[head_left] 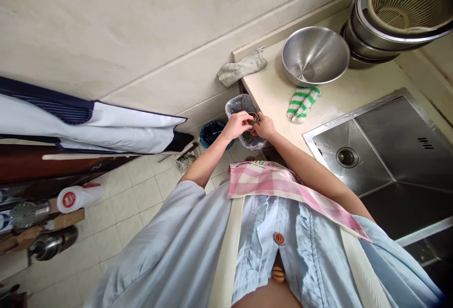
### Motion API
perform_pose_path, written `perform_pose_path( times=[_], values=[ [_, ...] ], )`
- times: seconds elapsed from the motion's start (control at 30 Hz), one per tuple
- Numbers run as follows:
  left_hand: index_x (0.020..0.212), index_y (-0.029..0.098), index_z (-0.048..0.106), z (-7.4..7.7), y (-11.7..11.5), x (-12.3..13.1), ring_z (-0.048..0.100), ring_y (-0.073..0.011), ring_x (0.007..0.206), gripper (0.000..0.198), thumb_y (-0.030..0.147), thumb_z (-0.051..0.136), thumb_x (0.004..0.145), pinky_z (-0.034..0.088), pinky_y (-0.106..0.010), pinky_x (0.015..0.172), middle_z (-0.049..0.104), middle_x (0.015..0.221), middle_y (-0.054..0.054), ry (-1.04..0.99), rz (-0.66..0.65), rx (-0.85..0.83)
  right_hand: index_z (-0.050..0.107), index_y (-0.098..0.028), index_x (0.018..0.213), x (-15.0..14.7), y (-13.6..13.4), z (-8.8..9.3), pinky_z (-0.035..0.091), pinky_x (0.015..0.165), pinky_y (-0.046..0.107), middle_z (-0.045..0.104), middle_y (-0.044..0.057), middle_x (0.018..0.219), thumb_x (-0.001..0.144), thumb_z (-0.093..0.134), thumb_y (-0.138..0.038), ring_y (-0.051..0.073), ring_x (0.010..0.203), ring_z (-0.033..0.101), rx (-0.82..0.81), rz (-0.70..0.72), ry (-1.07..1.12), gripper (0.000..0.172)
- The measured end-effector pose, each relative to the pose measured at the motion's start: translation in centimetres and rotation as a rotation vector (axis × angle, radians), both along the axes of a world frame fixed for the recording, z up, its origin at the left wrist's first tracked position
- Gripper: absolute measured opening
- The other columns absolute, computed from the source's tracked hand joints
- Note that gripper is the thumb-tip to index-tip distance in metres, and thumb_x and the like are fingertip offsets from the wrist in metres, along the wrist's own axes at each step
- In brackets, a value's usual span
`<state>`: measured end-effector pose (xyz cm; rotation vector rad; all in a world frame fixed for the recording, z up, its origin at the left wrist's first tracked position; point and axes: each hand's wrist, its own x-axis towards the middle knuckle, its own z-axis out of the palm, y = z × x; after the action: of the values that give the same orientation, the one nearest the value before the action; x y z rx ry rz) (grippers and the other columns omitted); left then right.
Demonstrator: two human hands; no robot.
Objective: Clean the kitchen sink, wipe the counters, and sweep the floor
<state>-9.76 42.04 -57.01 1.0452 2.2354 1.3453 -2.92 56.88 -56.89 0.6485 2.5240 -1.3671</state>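
Note:
My right hand (265, 126) is closed around a small round sink strainer (253, 117) with a metal rim and dark green bits inside. My left hand (236, 126) reaches over from the other side, its fingers bent together at the strainer's rim. What those fingertips pinch, if anything, is hidden. Both hands are above a bin (235, 105) lined with a clear plastic bag, just off the counter's end. Some greenish scraps show inside the bag below the hands.
A steel sink (382, 133) with an open drain (347, 157) lies to the right. On the counter (269, 95) are a steel bowl (314, 55), a green-striped cloth (302, 104), a grey rag (242, 66) and stacked basins (371, 34). A blue-lined bucket (208, 133) stands left of the bin.

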Motion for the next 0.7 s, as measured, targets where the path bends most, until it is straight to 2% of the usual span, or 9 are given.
perform_pose_path(
  times=[0.17, 0.37, 0.5, 0.6, 0.63, 0.7],
  values=[
    [0.083, 0.017, 0.077, 0.2, 0.3, 0.1, 0.063, -0.0171, 0.073, 0.012, 0.01, 0.074, 0.074, 0.051, -0.031, 0.076, 0.071, 0.088, -0.005, -0.019, 0.024, 0.002, 0.061, -0.016, 0.113, 0.1, 0.2, 0.1, 0.059, 0.089, 0.041, 0.073, 0.013, 0.1, 0.081, 0.061, -0.01, 0.03, 0.095, 0.072, 0.09, 0.054, 0.049, 0.033],
    [0.073, 0.017, 0.071, 0.3, 0.5, 0.7, 0.062, -0.0166, 0.072, 0.005, 0.016, 0.073, 0.077, 0.05, -0.03, 0.077, 0.071, 0.078, -0.003, -0.08, 0.135, 0.021, 0.06, -0.014, 0.121, 0.4, 0.2, -0.3, 0.059, 0.091, 0.043, 0.072, 0.015, 0.107, 0.078, 0.063, -0.014, 0.032, 0.101, 0.069, 0.152, 0.112, 0.095, 0.043],
    [0.078, 0.017, 0.07, 0.1, 0.0, 0.4, 0.06, -0.0145, 0.065, 0.012, 0.027, 0.071, 0.084, 0.051, -0.027, 0.068, 0.069, 0.074, -0.002, -0.175, 0.274, 0.154, 0.061, -0.017, 0.121, 0.9, 0.3, -0.4, 0.061, 0.089, 0.04, 0.074, 0.014, 0.105, 0.079, 0.064, -0.014, 0.03, 0.099, 0.072, 0.053, 0.06, 0.109, 0.042],
    [0.083, 0.018, 0.071, -0.8, -0.3, -0.9, 0.063, -0.0159, 0.071, 0.013, 0.028, 0.067, 0.089, 0.054, -0.029, 0.075, 0.07, 0.083, -0.005, -0.082, 0.446, 0.228, 0.061, -0.018, 0.121, 1.4, 0.6, -0.4, 0.063, 0.083, 0.04, 0.074, 0.011, 0.103, 0.081, 0.064, -0.014, 0.027, 0.088, 0.075, -0.058, 0.003, 0.082, 0.041],
    [0.082, 0.018, 0.072, -1.2, -0.4, -1.5, 0.065, -0.0176, 0.075, 0.01, 0.025, 0.067, 0.087, 0.055, -0.031, 0.08, 0.071, 0.086, -0.006, -0.049, 0.451, 0.196, 0.061, -0.019, 0.123, 1.6, 0.7, -0.4, 0.064, 0.08, 0.04, 0.075, 0.009, 0.103, 0.082, 0.063, -0.014, 0.025, 0.083, 0.075, -0.101, -0.017, 0.075, 0.041],
    [0.077, 0.019, 0.073, -2.2, -0.4, -2.5, 0.068, -0.0218, 0.085, 0.006, 0.014, 0.071, 0.078, 0.055, -0.037, 0.092, 0.072, 0.088, -0.007, -0.029, 0.377, 0.088, 0.059, -0.02, 0.127, 1.8, 1.0, -0.4, 0.065, 0.072, 0.038, 0.074, 0.007, 0.102, 0.083, 0.061, -0.014, 0.022, 0.072, 0.075, -0.187, -0.06, 0.071, 0.044]
  ],
)
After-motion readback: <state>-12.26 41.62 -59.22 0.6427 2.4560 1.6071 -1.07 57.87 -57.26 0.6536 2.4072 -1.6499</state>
